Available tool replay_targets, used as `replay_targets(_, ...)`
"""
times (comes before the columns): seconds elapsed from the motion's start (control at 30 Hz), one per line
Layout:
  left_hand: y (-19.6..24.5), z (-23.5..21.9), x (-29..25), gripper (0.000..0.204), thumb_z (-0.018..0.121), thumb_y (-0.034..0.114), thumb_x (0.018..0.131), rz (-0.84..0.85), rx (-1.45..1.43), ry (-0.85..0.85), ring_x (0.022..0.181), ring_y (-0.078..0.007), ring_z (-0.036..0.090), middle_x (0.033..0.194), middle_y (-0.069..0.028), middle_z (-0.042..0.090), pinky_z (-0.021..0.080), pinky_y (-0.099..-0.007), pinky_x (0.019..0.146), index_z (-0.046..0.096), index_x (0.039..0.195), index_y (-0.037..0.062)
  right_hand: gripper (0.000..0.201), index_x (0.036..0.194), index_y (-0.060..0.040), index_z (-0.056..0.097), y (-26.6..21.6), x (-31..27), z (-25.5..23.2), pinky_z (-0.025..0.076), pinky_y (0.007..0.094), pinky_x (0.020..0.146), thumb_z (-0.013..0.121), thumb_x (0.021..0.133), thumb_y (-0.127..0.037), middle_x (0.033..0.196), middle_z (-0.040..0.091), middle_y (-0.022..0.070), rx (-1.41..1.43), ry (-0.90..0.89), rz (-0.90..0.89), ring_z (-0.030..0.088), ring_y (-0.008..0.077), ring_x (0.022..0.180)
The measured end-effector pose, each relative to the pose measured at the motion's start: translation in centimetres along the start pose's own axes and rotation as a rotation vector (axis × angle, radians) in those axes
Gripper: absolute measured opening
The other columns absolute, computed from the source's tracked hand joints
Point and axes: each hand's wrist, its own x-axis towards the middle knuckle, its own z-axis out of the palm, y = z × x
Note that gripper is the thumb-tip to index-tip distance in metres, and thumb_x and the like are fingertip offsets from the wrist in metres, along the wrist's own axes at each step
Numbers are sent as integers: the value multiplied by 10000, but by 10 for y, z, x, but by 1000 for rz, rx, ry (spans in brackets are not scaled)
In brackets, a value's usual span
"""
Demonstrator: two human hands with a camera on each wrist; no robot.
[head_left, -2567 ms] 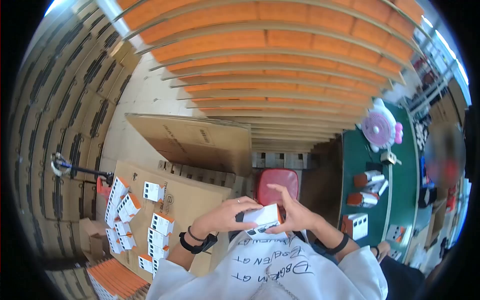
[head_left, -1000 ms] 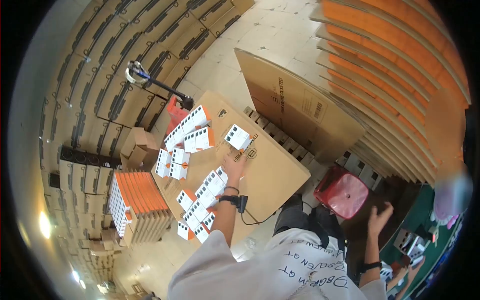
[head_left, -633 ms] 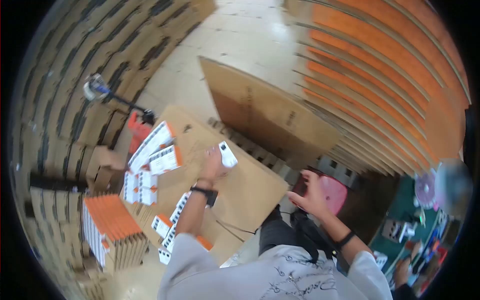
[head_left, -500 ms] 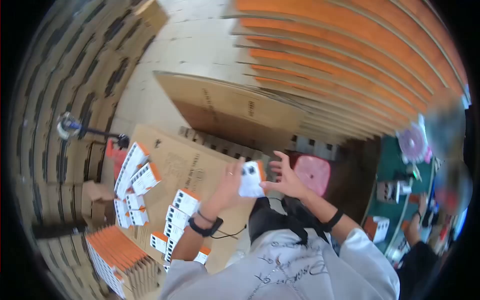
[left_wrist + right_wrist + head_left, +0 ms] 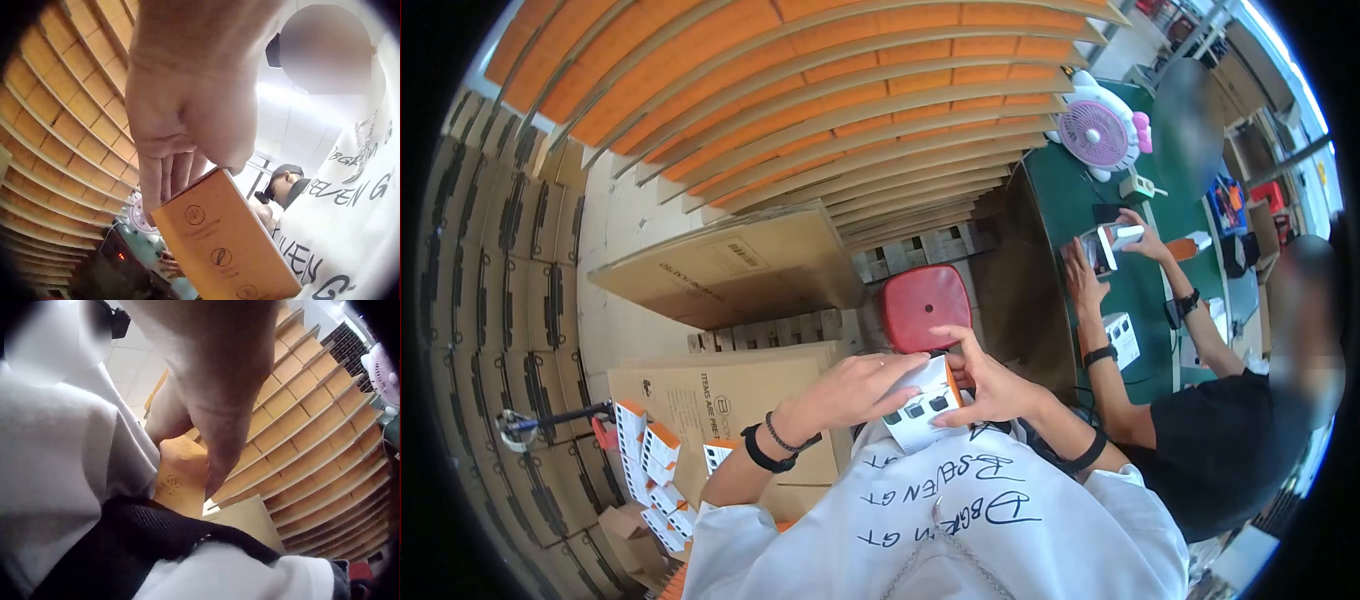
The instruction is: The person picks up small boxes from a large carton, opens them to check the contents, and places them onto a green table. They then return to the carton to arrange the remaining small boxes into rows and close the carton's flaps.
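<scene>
A small white box [image 5: 918, 412] with black pictures on its front and orange sides is held close to the chest. My left hand [image 5: 850, 392] grips it from the left, fingers over its top. From the other side, my right hand [image 5: 1000, 388] holds it with the thumb at its front face. In the left wrist view, the box's printed orange side [image 5: 219, 244] shows below the left palm [image 5: 187, 119]. The right wrist view shows another orange side [image 5: 181, 478] between the right thumb and fingers.
Several similar boxes [image 5: 662, 455] sit on a big carton [image 5: 745, 385] at left. A red stool [image 5: 927, 308] stands ahead, near leaning cardboard [image 5: 735, 265] and tall orange stacks [image 5: 830, 80]. Another person [image 5: 1200, 440] handles a box at the green table [image 5: 1040, 205] with a fan [image 5: 1097, 133].
My left hand reached over the big carton and lifted a box off it. The right hand came across to take hold too, and the box is now at the chest. The view swung right.
</scene>
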Motion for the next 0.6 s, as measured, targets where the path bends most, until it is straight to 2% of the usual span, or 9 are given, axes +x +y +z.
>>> replay_targets(0.1, -6, -3, 22, 349, 590, 170, 964, -120, 32, -158, 968, -400, 683, 1145, -216, 679, 553, -456, 863, 574, 1269, 2, 1042, 1509, -112, 109, 3, -11, -2, 430, 422, 1096, 852, 779, -144, 1337, 550, 246, -105, 53, -102, 572, 306, 1210)
replay_targets(0.13, -11, -11, 28, 291, 536, 154, 988, -193, -242, 1, 899, -400, 689, 1131, -228, 675, 555, -452, 811, 578, 1238, 11, 1024, 1517, -127, 130, -2, -13, -1, 435, 423, 1086, 845, 784, -152, 1324, 550, 246, -151, 73, -143, 570, 328, 1207)
replay_targets(0.2, -23, -19, 46, 296, 484, 215, 1047, -267, -371, 82, 874, -354, 702, 991, -224, 686, 541, -381, 769, 570, 1230, 0, 990, 1532, -157, 172, -11, -18, 1, 446, 425, 1064, 830, 793, -169, 1297, 550, 246, -245, 118, -222, 565, 370, 1201)
replay_targets(0.3, -44, 20, 61, 341, 481, 282, 1052, -458, -156, 254, 913, -361, 693, 1014, -235, 680, 529, -392, 810, 563, 1226, 0, 796, 1458, -138, 381, -18, -17, -8, 453, 428, 971, 820, 806, -269, 1158, 554, 200, -572, 26, -174, 557, 368, 1130)
replay_targets(0.33, -46, 37, 62, 418, 516, 363, 1029, -530, 37, 375, 1049, -445, 632, 1173, -277, 648, 506, -454, 888, 569, 1205, -12, 742, 1425, -133, 443, -17, -17, -10, 456, 432, 936, 819, 805, -286, 1107, 552, 188, -613, 13, -168, 555, 372, 1098)
replay_targets(0.4, -33, 32, 52, 547, 498, 454, 1033, -644, -154, 449, 1106, -391, 651, 1185, -249, 654, 502, -452, 926, 525, 1317, -12, 696, 1368, -120, 486, -14, -18, -10, 459, 439, 887, 829, 788, -291, 1023, 539, 174, -655, 28, -134, 552, 378, 1064)
replay_targets(0.47, -18, 25, 27, 582, 572, 344, 1022, -571, -549, 476, 985, -269, 698, 1172, -227, 643, 628, -369, 668, 378, 1433, -20, 764, 1298, -119, 382, -28, -24, -5, 480, 459, 879, 861, 708, -201, 1070, 525, 215, -535, 182, -24, 550, 437, 1074)
replay_targets(0.53, 21, 20, 28, 527, 575, 255, 1015, -586, -452, 279, 929, -257, 703, 1191, -222, 625, 641, -340, 597, 389, 1418, -30, 784, 1215, -73, 333, -21, -25, 0, 499, 472, 837, 886, 673, -193, 1093, 513, 217, -613, 325, -125, 578, 439, 1012)
replay_targets(0.6, 12, 28, 38, 485, 545, 227, 1022, -594, -464, 251, 911, -249, 703, 1189, -213, 621, 639, -340, 590, 400, 1408, -27, 716, 1108, -46, 355, -21, -25, 3, 492, 470, 797, 900, 687, -244, 1004, 544, 200, -598, 426, -164, 607, 418, 974)
